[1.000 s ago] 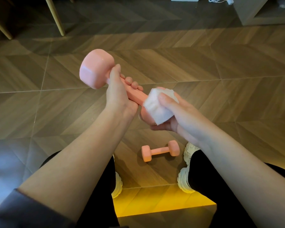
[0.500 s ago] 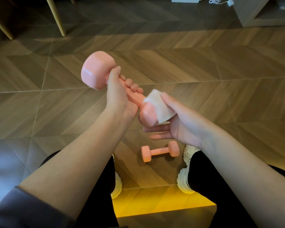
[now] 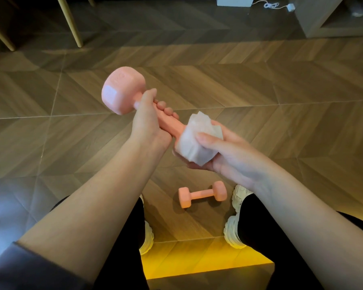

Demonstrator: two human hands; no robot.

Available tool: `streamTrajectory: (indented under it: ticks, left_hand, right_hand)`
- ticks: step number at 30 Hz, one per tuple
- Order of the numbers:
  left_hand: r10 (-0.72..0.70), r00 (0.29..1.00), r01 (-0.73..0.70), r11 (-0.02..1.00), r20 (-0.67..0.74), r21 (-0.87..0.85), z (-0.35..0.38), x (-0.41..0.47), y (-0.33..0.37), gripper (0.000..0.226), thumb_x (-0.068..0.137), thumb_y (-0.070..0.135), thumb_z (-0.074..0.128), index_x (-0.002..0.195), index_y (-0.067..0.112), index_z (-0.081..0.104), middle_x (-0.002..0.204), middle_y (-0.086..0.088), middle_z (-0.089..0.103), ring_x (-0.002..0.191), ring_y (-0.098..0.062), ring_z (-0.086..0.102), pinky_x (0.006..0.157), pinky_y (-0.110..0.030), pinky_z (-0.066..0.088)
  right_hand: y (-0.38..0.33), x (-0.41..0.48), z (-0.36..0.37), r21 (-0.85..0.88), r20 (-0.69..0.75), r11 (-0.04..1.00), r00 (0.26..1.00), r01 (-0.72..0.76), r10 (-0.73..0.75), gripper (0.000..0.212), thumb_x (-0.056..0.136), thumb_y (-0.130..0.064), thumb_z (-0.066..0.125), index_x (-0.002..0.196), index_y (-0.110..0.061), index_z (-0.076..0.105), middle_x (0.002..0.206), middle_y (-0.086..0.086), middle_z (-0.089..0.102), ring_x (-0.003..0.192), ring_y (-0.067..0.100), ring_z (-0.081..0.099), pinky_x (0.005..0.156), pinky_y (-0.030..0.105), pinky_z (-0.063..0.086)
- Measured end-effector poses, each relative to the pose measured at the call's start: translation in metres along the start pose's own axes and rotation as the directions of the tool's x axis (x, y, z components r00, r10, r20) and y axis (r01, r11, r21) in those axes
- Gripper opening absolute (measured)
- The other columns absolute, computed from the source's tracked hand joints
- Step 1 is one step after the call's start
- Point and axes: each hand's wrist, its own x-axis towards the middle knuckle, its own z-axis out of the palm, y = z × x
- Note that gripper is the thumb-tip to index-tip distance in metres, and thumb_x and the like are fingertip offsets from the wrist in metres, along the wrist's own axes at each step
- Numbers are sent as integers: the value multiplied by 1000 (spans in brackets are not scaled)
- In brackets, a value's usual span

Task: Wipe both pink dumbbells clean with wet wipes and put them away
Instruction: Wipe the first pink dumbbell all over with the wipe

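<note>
One pink dumbbell (image 3: 124,90) is getting wiped, left hand (image 3: 148,120) gripping its handle, right hand (image 3: 224,151) cupping the wet wipe (image 3: 194,141) around its near head, second dumbbell (image 3: 202,194) waiting on the floor (image 3: 281,122).

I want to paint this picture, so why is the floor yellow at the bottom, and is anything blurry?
Head view: a yellow light glows on the floor near the bottom edge, while the top is dim; the dumbbell in the left hand has a pale shiny patch on its end; the wipe in the right hand looks slightly soft; the other dumbbell on the floor looks sharp.
</note>
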Motion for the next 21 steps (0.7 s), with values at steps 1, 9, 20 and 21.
streamTrajectory:
  ticks: [1,9,20,21]
  left_hand:
    - [6,1000,-6,1000,2,-8,0,0,1,27,94,22,58,73,20,41,51,7,38,43,-8,37,50,-23,36]
    - [-25,999,24,1000,32,7,-1,-3,-6,26,93,20,56,73,19,39,50,6,36,42,-10,35,50,-23,36]
    - [-12,999,12,1000,46,-6,-4,-5,-4,30,94,22,54,70,20,36,51,7,32,42,-9,31,50,-23,33]
    - [-13,999,13,1000,49,-1,-3,-6,-5,30,94,22,54,70,20,37,52,7,32,42,-9,32,50,-23,34]
  right_hand:
    - [1,1,1,-18,1,1000,1000,16,-16,51,81,-17,71,129,-27,54,128,10,63,114,31,65,83,45,58]
    - [8,4,7,-156,-164,987,985,29,-54,34,92,-42,63,123,-30,55,119,6,68,107,27,68,81,45,59]
    - [12,4,9,-209,-151,977,985,45,-78,42,82,-34,74,118,-38,54,120,-1,63,108,22,66,86,46,59]
    - [11,4,10,-209,-163,977,984,34,-69,37,85,-39,71,118,-36,54,118,1,66,108,23,67,85,47,59]
